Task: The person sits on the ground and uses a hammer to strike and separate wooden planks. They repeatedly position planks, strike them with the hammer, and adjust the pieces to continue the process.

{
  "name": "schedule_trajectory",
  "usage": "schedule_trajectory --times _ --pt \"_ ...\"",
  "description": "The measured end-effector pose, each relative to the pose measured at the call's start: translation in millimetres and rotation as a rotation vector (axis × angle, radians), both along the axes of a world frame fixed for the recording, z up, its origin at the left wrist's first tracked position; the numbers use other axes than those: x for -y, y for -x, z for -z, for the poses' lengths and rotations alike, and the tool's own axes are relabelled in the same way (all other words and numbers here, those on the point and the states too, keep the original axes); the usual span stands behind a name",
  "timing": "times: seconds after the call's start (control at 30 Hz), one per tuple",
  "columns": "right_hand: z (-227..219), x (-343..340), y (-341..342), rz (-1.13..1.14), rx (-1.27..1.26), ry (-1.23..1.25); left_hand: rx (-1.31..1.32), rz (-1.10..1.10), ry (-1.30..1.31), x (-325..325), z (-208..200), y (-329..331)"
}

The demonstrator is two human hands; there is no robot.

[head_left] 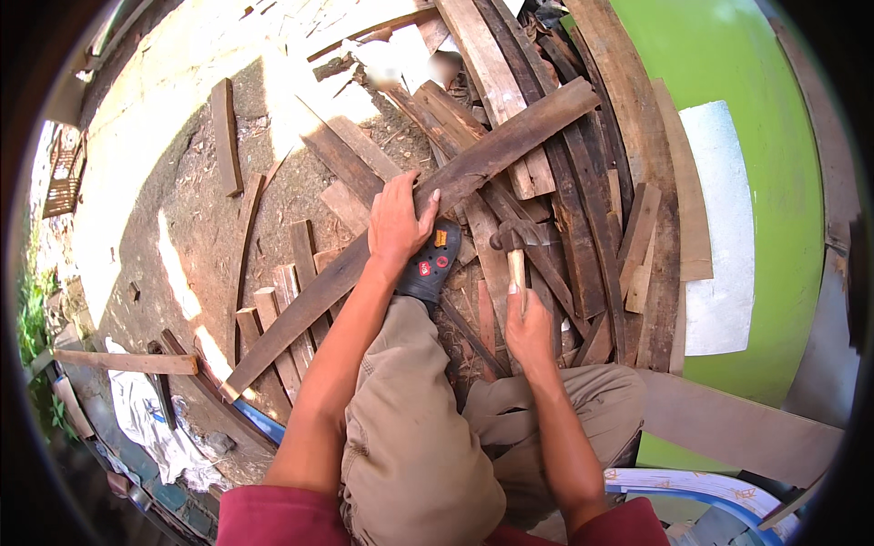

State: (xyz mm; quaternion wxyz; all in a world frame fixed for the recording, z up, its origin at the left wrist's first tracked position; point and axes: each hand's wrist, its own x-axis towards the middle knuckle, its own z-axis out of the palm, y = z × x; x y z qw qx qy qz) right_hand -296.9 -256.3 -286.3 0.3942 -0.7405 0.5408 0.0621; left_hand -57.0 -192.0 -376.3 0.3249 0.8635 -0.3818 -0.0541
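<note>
A long, weathered wooden plank (514, 141) lies slantwise from the lower left to the upper right, across other pieces of wood. My left hand (398, 221) grips it near the middle, thumb on the upper face and fingers over the far edge. In my right hand (530, 323) is a claw hammer (517, 238), held by its light wooden handle with the dark head pointing away from me. The hammer head is apart from the plank, above the loose boards. Beside my left hand, my dark clog (431, 259) with coloured charms rests just under the plank.
Stacked long boards (628, 118) run along the right, beside a green panel (728, 45) and a white sheet (719, 227). Short offcuts (287, 282) lie at the left of my leg. Farther left are a single plank (226, 136) and a crumpled white sack (150, 419).
</note>
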Motion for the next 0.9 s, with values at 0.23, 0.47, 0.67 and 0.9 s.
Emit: schedule_trajectory --times 0.23,0.47,0.67,0.9 --pt "29.1 -16.9 26.7 -0.079 -0.299 -0.117 0.119 0.162 0.123 1.3 -2.4 2.2" --pt "45.4 5.1 30.6 0.033 -0.187 -0.186 0.256 0.456 -0.459 70.1 -61.5 -3.7" --pt "45.8 8.7 30.0 0.084 -0.161 -0.283 0.486 0.564 -0.849 94.1 -67.4 8.8" --pt "41.5 10.0 30.4 0.137 -0.101 -0.289 0.313 0.528 -1.084 129.2 -94.3 39.1"
